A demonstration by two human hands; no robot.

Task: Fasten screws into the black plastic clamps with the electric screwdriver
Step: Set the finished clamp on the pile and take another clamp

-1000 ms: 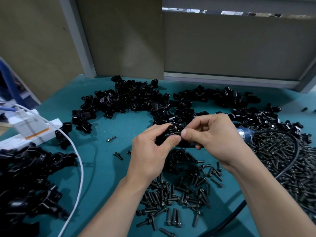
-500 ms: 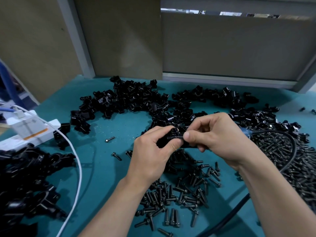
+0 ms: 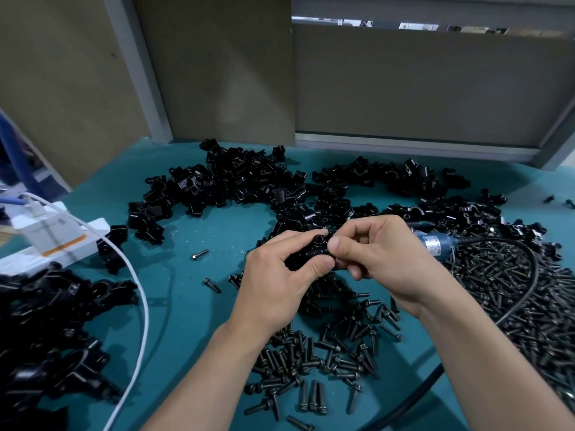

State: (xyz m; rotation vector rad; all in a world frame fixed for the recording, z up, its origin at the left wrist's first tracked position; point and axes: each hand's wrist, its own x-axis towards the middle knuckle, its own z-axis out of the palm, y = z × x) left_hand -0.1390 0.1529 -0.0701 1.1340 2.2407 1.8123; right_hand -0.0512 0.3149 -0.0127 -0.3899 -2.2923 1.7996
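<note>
Clamp (image 3: 314, 253), glossy black with a round hole, pinched by both hands, left (image 3: 280, 284), right (image 3: 382, 259).

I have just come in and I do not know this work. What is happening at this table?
A person is assembling parts at a teal table. The left-hand grip holds a black plastic clamp, and the right-hand grip pinches at the same clamp, probably seating a screw that is hidden from view. The blue electric screwdriver shows behind that grip, not at the clamp. Loose screws and more clamps lie around.
</note>
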